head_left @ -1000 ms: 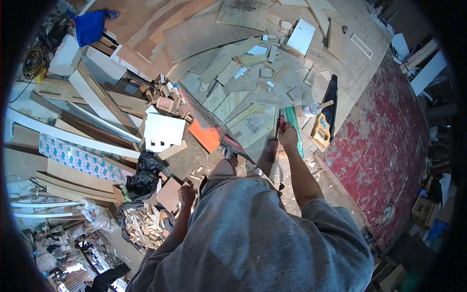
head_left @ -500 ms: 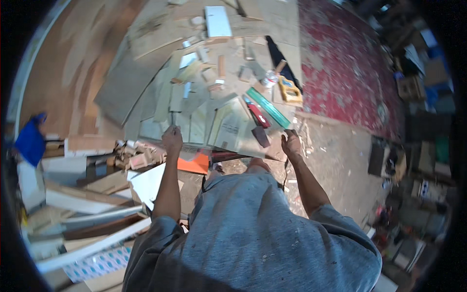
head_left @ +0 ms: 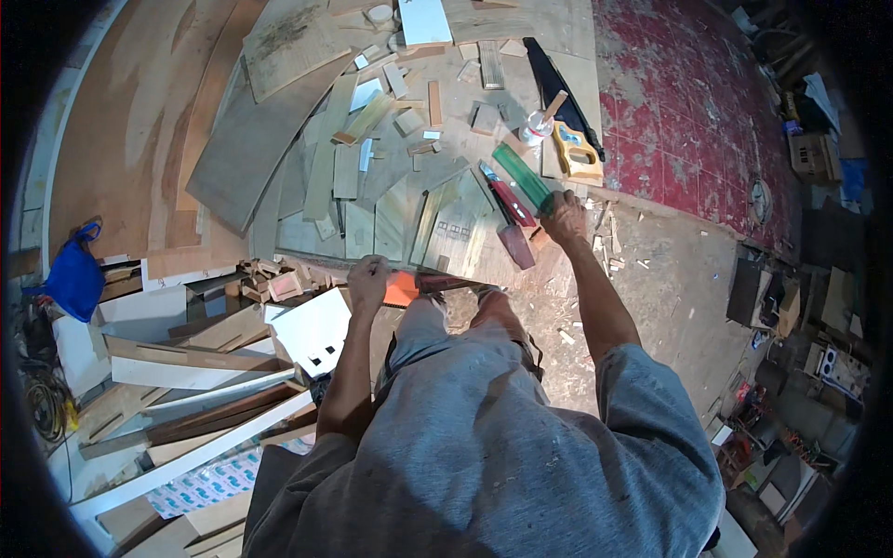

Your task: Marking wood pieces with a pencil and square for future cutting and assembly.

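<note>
Many flat wood scraps (head_left: 346,169) lie on the work table (head_left: 567,28), and a long green bar (head_left: 523,177) lies among them, slanting near the right side. The right hand (head_left: 565,219) has its fingers bent over the near end of the bar. I cannot tell if they squeeze it.

The left hand (head_left: 369,277) is by the table's front edge, near an orange piece (head_left: 400,289). Its fingers are curled in, and I cannot tell if they hold anything.

For a good hold, I think the thumb should go on one long side and the fingers on the other, closer to the middle, so the bar does not tip. It looks smooth, so it may slip. Fingers should stay off the red tool (head_left: 510,197) just beside it.

Under that tool sits a dark brown block (head_left: 515,247), dull and boxy. Farther up are a see-through cup (head_left: 537,128) and a handsaw with a chunky yellow handle (head_left: 579,152) and a long, dark blade. The scraps are mostly straight-sided, pale and dusty.
</note>
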